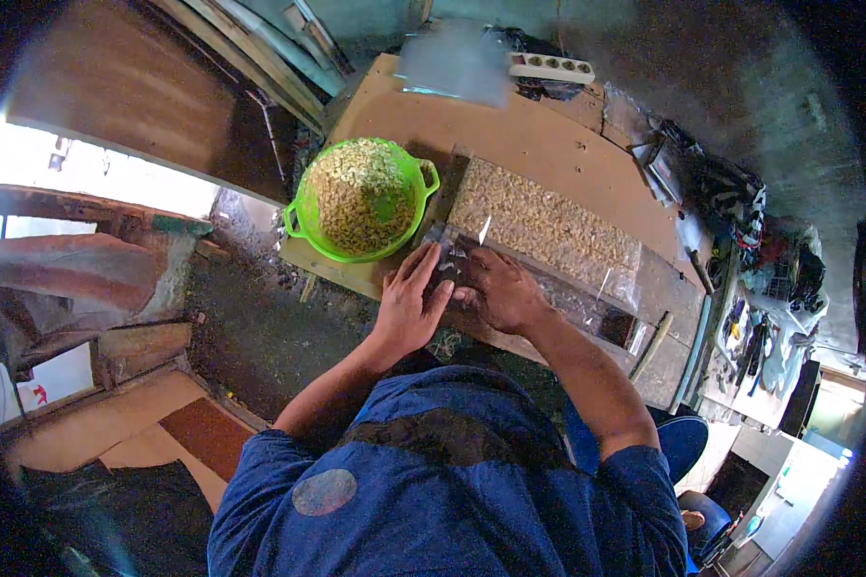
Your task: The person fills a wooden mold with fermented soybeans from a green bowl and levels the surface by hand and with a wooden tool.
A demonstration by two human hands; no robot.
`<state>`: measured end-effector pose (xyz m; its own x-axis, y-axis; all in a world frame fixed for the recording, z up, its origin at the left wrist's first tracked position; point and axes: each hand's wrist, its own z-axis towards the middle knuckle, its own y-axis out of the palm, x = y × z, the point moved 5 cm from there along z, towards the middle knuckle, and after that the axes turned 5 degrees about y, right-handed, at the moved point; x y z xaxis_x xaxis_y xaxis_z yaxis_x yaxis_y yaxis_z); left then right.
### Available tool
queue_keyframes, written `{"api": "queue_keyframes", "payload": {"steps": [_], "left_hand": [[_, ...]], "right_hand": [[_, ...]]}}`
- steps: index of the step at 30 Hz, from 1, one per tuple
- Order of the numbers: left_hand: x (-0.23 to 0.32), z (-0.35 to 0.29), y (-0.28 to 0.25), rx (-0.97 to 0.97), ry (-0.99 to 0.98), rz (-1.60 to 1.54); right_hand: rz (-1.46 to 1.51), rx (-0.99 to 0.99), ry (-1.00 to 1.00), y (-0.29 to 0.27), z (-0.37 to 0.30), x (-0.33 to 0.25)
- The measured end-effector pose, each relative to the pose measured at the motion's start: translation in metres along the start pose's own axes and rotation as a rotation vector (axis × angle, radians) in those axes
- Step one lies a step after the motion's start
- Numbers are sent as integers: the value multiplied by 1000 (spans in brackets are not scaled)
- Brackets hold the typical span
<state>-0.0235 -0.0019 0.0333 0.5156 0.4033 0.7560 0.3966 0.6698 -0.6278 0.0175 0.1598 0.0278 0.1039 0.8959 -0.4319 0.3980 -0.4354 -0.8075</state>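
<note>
Green plastic colander [361, 197], heaped with pale nuts, stands on the brown table [510, 135] and serves as the landmark. Just right of it lies a long clear bag of nuts [544, 226]. Below and right of the colander, the left hand [409, 306] presses flat, fingers spread, on a small clear plastic bag [449, 258], while the right hand [500, 288] pinches the same bag's edge. A white power strip [551, 67] sits far above the colander.

The person wears a dark blue short-sleeved shirt [452, 481] with a darker band across the chest and a round grey patch [324, 491]; forearms bare.
</note>
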Motion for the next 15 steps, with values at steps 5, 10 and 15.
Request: {"api": "queue_keyframes", "payload": {"steps": [5,10,15], "left_hand": [[-4,-2,2,3,4,4],[-4,0,1,1,5,9],[-3,4,1,16,15,-21]], "right_hand": [[-61,-30,51,5,4,1],[-80,-27,33,-2,6,-3],[-52,-100,75,3,12,0]]}}
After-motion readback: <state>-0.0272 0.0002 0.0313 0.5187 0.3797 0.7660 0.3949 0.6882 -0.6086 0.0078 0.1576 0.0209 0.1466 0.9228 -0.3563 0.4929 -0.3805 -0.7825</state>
